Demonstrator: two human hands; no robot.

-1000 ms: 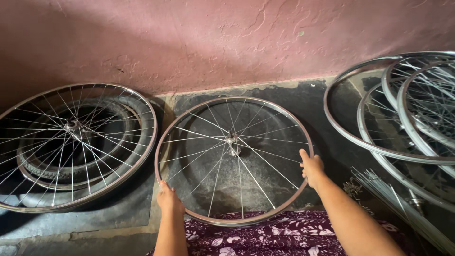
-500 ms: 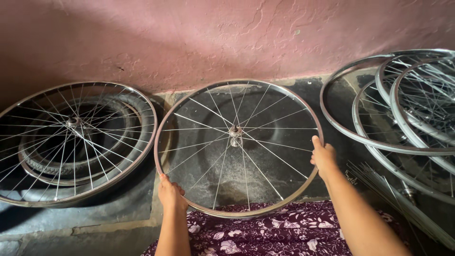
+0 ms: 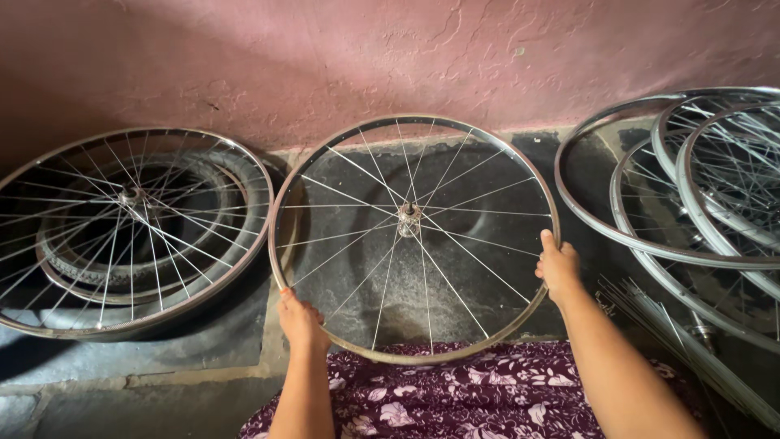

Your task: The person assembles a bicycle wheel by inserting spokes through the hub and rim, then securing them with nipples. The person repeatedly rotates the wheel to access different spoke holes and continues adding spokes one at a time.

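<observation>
A spoked bicycle wheel rim (image 3: 349,151) with a metal hub (image 3: 409,219) stands tilted in front of me over dark stone floor. My left hand (image 3: 299,319) grips its lower left edge. My right hand (image 3: 557,264) grips the rim at the right side. The wheel's bottom rests near my lap, which is covered in purple flowered cloth (image 3: 479,390).
At left another spoked wheel (image 3: 122,228) lies on black tyres (image 3: 236,175). Several bare and spoked rims (image 3: 691,195) are stacked at right, with a bundle of loose spokes (image 3: 691,349) below them. A pink plaster wall (image 3: 366,57) runs along the back.
The held wheel has tipped up from lying nearly flat to more upright. My right hand has slid up the rim's right side; my left hand stays at the lower left.
</observation>
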